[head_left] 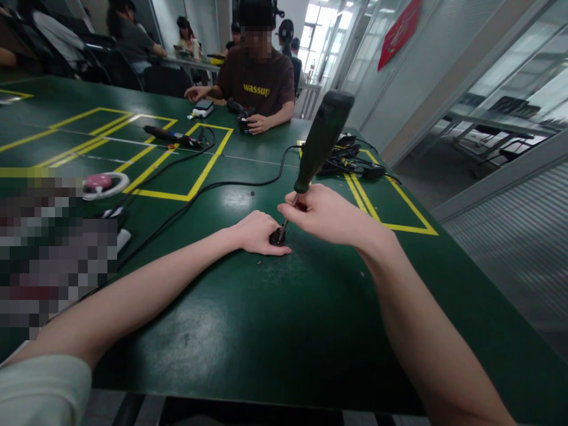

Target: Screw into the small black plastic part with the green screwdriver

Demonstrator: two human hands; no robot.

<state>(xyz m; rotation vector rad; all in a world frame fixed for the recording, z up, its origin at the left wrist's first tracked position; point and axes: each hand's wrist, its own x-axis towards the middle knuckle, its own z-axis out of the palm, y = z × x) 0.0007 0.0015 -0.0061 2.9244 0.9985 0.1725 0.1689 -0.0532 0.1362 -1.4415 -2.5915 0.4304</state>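
Observation:
My left hand [260, 232] rests on the green table, its fingers curled round a small black round part [277, 237] and its thumb stretched along the near side. A screwdriver [320, 141] with a thick dark green handle stands tilted, its tip down at the black part. My right hand [317, 214] pinches the metal shaft just below the handle, between thumb and fingers. Whether the tip sits in a screw cannot be made out. A tiny loose bit [260, 262] lies on the table just in front of my left hand.
Black cables [344, 160] lie heaped at the right rear, and one cable runs across the table to the left. A dark handheld tool [171, 136] lies inside yellow tape marks. A pink and white ring-shaped object [104, 184] is at left. A person [261, 83] sits opposite.

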